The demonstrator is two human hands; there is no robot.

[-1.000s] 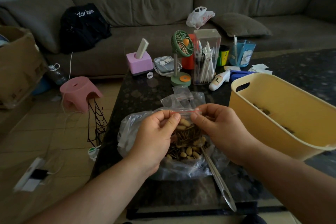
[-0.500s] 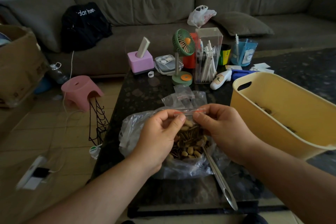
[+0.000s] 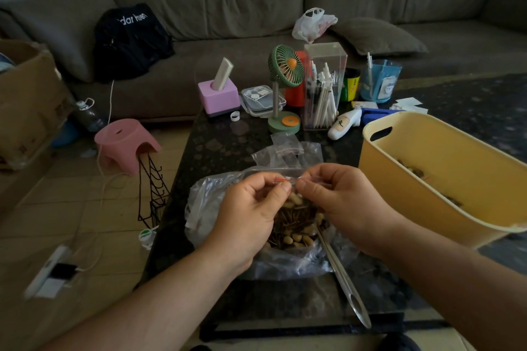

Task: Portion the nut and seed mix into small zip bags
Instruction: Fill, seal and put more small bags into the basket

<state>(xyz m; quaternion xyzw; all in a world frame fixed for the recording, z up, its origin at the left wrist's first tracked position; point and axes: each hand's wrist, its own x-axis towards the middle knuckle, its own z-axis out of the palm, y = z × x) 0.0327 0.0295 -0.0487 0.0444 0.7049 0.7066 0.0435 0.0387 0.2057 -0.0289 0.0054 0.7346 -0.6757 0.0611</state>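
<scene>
While both hands, left hand (image 3: 251,208), right hand (image 3: 339,196), pinch the small zip bag (image 3: 288,179) shut, dark stone table (image 3: 225,148) cluttered, grey sofa (image 3: 228,8) behind, yellow tub (image 3: 445,174) alongside.

Two hands (image 3: 248,216) (image 3: 339,202) are counted, with one zip bag (image 3: 288,179) between them. One spoon (image 3: 342,276), one yellow tub (image 3: 445,179) and one fan (image 3: 285,65) are seen.

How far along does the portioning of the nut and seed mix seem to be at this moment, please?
Done: a few dark filled portions appear to lie in the yellow tub. In hand: the left hand and right hand pinch the red-striped top of a small zip bag, apparently pressing it shut. Left: plenty of mix remains in the large clear bag with the metal spoon, and empty zip bags wait behind.
</scene>
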